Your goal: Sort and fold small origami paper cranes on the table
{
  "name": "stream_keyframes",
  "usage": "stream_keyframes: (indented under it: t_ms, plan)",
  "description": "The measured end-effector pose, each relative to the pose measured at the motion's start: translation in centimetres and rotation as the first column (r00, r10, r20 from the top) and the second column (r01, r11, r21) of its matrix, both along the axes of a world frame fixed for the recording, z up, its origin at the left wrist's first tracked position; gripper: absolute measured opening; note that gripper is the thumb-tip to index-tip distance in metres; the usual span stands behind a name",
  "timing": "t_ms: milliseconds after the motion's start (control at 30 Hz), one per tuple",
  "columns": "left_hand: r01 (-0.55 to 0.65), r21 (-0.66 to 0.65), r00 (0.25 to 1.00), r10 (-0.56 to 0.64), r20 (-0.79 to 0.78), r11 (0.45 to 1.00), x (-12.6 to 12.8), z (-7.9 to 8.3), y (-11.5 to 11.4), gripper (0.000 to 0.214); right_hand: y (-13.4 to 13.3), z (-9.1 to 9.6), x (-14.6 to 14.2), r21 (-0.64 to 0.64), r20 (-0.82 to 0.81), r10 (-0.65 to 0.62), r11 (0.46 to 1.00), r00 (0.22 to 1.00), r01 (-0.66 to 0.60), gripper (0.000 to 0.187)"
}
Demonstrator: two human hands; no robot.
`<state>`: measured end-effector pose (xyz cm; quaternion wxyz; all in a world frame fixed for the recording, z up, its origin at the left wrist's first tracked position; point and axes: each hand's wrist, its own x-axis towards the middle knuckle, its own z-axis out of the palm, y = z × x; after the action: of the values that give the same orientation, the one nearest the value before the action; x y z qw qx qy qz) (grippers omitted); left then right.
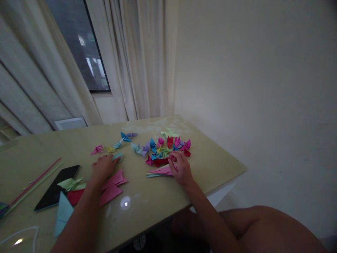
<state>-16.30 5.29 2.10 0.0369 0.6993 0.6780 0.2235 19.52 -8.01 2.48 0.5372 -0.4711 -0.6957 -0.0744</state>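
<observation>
My left hand (104, 168) reaches over the table with curled fingers, and its thumb and fingertips are on a small light-blue folded paper piece (118, 156). Just below that hand lie pink folded papers (113, 188). My right hand (181, 169) is closed, fingertips drawn together at the near edge of a group of colourful origami figures (163, 151); whatever it pinches is too small to make out. Partly beneath it rests a stack of pink and blue-green folded strips (160, 171). A loose row of origami figures (125, 136) extends to the left.
On the left are a dark tablet or phone (56, 188), a light-green origami piece (71, 184), a pale-blue folded paper (63, 211) and thin pink and green sticks (37, 182). The pale table (210, 151) ends at a rounded right corner near the wall. Curtains (147, 63) hang behind.
</observation>
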Motion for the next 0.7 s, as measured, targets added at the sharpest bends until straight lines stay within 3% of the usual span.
stream_keyframes:
  t_ms: [100,233,367,500,700]
  plan:
    - [0.113,0.003,0.989,-0.113,0.098,0.994,2.6,1.3,-1.0,0.038,0.1,-0.1,0.0,-0.005,-0.035,-0.007,1.0,0.999,0.007,0.023]
    - [0.363,0.083,0.891,-0.372,0.261,0.928,8.0,2.4,-4.0,0.044,0.1,-0.3,0.1,-0.004,-0.029,0.003,1.0,1.0,-0.003,0.028]
    - [0.598,0.104,0.761,-0.603,0.239,0.795,12.8,1.8,-7.5,0.044,0.0,-0.5,0.3,-0.006,0.084,0.073,0.997,0.994,-0.073,0.043]
    - [0.754,0.129,0.621,-0.763,0.181,0.644,14.6,1.2,-8.9,0.038,0.0,-0.8,0.4,0.025,0.189,0.113,0.992,0.975,-0.12,0.03]
    - [0.708,0.133,0.68,-0.72,0.137,0.694,14.0,0.8,-8.3,0.04,0.1,-1.0,0.5,0.028,0.101,0.055,0.998,0.993,-0.059,0.034]
